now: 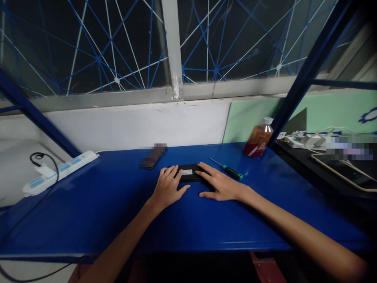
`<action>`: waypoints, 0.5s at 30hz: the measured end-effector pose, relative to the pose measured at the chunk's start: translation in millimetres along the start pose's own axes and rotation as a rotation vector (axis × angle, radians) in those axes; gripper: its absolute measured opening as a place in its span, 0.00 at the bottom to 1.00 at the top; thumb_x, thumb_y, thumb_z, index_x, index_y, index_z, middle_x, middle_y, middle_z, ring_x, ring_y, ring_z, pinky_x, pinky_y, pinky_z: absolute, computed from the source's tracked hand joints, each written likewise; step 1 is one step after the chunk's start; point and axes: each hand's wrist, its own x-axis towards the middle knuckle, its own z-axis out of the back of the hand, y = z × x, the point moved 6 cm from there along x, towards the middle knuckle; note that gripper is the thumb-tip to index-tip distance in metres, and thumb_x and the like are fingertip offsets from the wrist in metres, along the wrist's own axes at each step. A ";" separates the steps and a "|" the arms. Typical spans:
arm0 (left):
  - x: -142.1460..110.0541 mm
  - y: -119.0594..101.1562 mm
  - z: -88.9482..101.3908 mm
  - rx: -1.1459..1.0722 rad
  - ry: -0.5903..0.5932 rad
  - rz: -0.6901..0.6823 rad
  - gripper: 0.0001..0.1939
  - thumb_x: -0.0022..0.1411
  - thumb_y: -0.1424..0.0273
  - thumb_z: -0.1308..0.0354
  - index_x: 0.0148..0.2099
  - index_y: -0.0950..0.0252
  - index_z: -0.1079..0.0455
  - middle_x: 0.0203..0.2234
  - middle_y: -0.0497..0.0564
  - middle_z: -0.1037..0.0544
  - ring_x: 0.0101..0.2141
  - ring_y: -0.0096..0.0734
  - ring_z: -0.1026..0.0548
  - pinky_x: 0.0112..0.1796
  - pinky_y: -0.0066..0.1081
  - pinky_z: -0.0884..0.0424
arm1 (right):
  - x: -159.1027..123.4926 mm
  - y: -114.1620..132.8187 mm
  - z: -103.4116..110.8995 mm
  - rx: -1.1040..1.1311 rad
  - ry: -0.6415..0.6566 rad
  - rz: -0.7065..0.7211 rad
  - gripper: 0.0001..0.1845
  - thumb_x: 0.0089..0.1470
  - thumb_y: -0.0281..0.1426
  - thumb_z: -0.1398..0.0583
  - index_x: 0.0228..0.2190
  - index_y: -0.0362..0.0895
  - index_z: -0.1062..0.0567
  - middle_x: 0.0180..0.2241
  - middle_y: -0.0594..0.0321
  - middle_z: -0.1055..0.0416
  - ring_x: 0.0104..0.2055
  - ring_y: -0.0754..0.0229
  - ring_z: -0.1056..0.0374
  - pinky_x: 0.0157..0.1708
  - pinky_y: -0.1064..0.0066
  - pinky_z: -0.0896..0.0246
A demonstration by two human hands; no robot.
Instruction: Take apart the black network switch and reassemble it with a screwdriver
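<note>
A flat black device [188, 173] with a small white label lies on the blue table [118, 212] near its middle. My left hand [168, 188] rests on the device's left end, fingers stretched out and slightly spread. My right hand [219, 183] lies flat on its right end, fingers extended over the top. Both hands touch the device without wrapping round it. A green-handled screwdriver [228, 169] lies just beyond my right hand.
A dark phone [152, 157] lies behind the device. An orange-filled bottle [258, 139] stands at the back right. A white power strip [59, 171] with a black cable sits at the left. A tablet [344, 171] and chargers lie on the black surface to the right.
</note>
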 end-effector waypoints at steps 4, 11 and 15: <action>0.7 -1.2 1.6 0.004 0.025 -0.003 0.25 0.60 0.54 0.44 0.52 0.68 0.31 0.50 0.66 0.27 0.52 0.55 0.31 0.50 0.52 0.39 | -0.6 0.6 1.0 0.037 0.031 -0.017 0.45 0.51 0.50 0.41 0.60 0.33 0.43 0.64 0.35 0.56 0.66 0.38 0.57 0.59 0.47 0.50; 2.1 -0.6 6.4 -0.005 0.039 0.004 0.21 0.61 0.60 0.44 0.51 0.67 0.31 0.49 0.65 0.26 0.51 0.53 0.30 0.54 0.55 0.45 | -0.6 -1.8 0.4 0.075 0.013 -0.016 0.46 0.48 0.51 0.39 0.59 0.36 0.43 0.65 0.37 0.57 0.66 0.39 0.59 0.59 0.47 0.50; 2.8 -2.9 9.2 0.018 0.032 -0.006 0.23 0.61 0.58 0.44 0.53 0.65 0.33 0.50 0.63 0.27 0.51 0.53 0.31 0.54 0.56 0.46 | 1.1 -2.3 -1.1 0.046 0.015 -0.002 0.47 0.47 0.53 0.39 0.58 0.35 0.42 0.64 0.38 0.56 0.67 0.41 0.62 0.60 0.48 0.52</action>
